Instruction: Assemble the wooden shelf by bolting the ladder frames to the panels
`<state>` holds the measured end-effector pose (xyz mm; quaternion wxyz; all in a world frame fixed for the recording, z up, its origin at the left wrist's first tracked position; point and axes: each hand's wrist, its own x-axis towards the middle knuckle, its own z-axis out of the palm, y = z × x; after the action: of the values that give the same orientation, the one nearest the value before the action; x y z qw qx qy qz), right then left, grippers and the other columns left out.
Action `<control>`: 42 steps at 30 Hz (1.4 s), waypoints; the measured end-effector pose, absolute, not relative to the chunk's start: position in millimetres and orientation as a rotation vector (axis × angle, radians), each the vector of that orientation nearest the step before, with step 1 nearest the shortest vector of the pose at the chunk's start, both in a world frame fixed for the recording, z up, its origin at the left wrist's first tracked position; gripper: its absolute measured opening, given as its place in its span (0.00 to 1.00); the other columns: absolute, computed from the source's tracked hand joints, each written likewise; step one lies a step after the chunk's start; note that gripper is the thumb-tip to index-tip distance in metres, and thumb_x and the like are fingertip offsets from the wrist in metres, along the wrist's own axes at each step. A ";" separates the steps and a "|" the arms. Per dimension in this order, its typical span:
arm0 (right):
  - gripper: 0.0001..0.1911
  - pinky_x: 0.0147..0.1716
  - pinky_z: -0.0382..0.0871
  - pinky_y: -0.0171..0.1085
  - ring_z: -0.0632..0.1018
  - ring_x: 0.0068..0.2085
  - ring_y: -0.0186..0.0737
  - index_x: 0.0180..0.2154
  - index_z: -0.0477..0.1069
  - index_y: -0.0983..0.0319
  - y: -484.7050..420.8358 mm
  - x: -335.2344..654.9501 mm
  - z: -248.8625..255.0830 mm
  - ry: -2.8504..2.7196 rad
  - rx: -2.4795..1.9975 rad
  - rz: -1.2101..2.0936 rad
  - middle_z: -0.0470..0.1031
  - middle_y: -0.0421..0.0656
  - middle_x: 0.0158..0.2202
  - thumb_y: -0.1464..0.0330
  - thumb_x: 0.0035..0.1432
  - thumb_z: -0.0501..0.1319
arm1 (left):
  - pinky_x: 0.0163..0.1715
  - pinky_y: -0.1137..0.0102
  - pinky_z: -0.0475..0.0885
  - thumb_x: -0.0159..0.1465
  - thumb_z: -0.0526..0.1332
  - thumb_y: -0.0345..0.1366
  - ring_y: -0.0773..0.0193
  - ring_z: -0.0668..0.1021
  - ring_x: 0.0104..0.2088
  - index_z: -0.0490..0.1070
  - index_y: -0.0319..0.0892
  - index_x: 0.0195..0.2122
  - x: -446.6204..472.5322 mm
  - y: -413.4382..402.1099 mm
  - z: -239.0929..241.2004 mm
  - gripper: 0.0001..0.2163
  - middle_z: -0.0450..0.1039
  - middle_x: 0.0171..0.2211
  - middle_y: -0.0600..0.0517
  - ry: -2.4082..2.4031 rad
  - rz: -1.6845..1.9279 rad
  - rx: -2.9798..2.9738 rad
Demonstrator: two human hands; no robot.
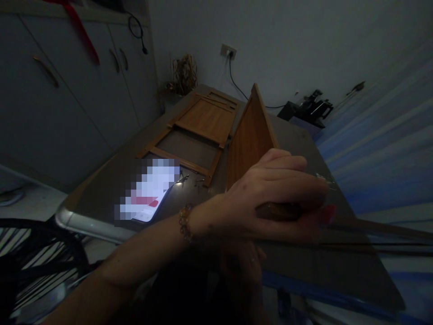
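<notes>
My left hand, with a bead bracelet at the wrist, is closed over the near edge of a wooden panel. The panel stands tilted upright on the dark table. The thumb presses on a dark wooden rail that runs off to the right. My right hand, wearing a ring, sits lower in deep shadow by the table's front edge. Its fingers are too dark to read.
A wooden frame lies flat at the far side of the table. A lit phone and small screws lie near it. White cabinets stand left, a black device at the back right, a wire fan guard lower left.
</notes>
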<state>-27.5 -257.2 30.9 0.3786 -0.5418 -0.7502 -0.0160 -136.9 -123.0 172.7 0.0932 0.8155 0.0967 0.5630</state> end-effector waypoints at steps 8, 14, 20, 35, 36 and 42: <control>0.06 0.36 0.57 0.40 0.73 0.31 0.41 0.34 0.68 0.59 -235.2 42.3 58.3 -1.947 -1.574 -0.375 0.75 0.41 0.28 0.64 0.63 0.57 | 0.38 0.65 0.68 0.66 0.48 0.42 0.67 0.71 0.27 0.63 0.45 0.25 -135.2 -120.1 169.6 0.13 0.62 0.18 0.57 0.230 1.731 2.301; 0.11 0.33 0.61 0.40 0.72 0.28 0.43 0.32 0.72 0.58 -194.6 60.9 53.9 -2.142 -1.573 -0.198 0.73 0.43 0.25 0.68 0.62 0.53 | 0.37 0.66 0.67 0.66 0.48 0.42 0.67 0.71 0.27 0.62 0.45 0.24 -138.1 -119.6 170.2 0.14 0.62 0.17 0.57 0.228 1.723 2.311; 0.16 0.33 0.64 0.39 0.74 0.30 0.42 0.32 0.74 0.59 -188.0 59.4 51.1 -2.166 -1.549 -0.102 0.75 0.43 0.27 0.65 0.66 0.50 | 0.32 0.68 0.65 0.65 0.50 0.43 0.70 0.68 0.24 0.58 0.44 0.21 -129.8 -117.7 170.5 0.16 0.62 0.18 0.58 0.126 1.929 2.134; 0.13 0.37 0.65 0.40 0.74 0.37 0.42 0.40 0.72 0.56 -223.6 83.7 49.3 -2.388 -1.479 -0.091 0.75 0.43 0.34 0.58 0.66 0.53 | 0.34 0.66 0.68 0.67 0.48 0.44 0.69 0.69 0.25 0.60 0.44 0.21 -137.8 -123.9 174.4 0.17 0.60 0.18 0.57 0.236 1.786 2.235; 0.14 0.36 0.65 0.40 0.74 0.36 0.42 0.40 0.72 0.56 -224.2 84.2 47.8 -2.373 -1.471 -0.107 0.75 0.43 0.34 0.58 0.66 0.52 | 0.34 0.66 0.68 0.67 0.48 0.43 0.69 0.69 0.25 0.60 0.44 0.21 -137.2 -123.8 174.7 0.17 0.60 0.18 0.57 0.217 1.791 2.239; 0.12 0.36 0.66 0.41 0.74 0.33 0.41 0.36 0.73 0.54 -228.1 95.2 34.5 -2.354 -1.513 -0.109 0.75 0.41 0.32 0.60 0.65 0.53 | 0.38 0.64 0.70 0.67 0.45 0.45 0.67 0.75 0.29 0.67 0.45 0.28 -132.6 -125.8 170.0 0.17 0.63 0.19 0.56 0.288 1.744 2.284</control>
<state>95.2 -228.1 34.5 0.1696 -0.5325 -0.8284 -0.0384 -132.6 -125.8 170.0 0.1266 0.7845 0.0988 0.5990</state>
